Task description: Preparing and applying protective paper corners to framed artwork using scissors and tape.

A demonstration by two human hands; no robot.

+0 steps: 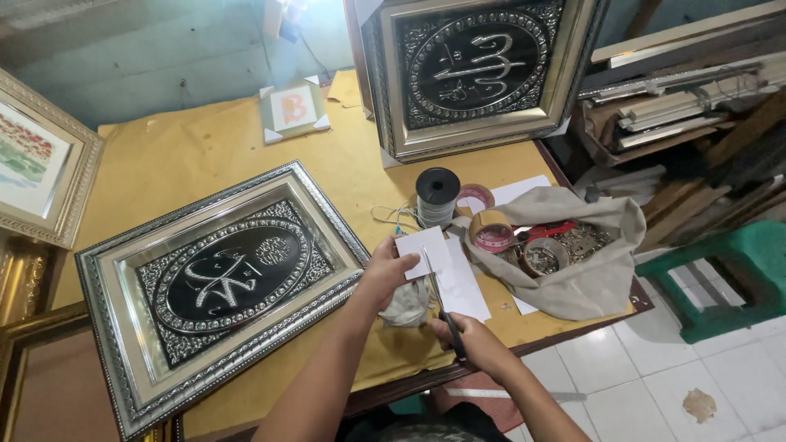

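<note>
My left hand (pixel 382 274) holds a small white piece of paper (pixel 424 250) up over the table's front edge. My right hand (pixel 473 340) grips a pair of scissors (pixel 439 304), whose blades reach up to the paper's right edge. More white sheets (pixel 464 286) lie on the table under the hands, and a crumpled grey-white wad (pixel 407 307) sits just below my left hand. A silver-framed black ornamental picture (pixel 223 282) lies flat to the left of my hands.
A black spool (pixel 436 196), tape rolls (pixel 490 229) and a cloth bag (pixel 585 262) of small metal parts with red pliers sit right of centre. Another silver frame (pixel 475 69) leans at the back. Gold frames (pixel 41 168) stand left; wood mouldings (pixel 679 106) and a green stool (pixel 729 274) right.
</note>
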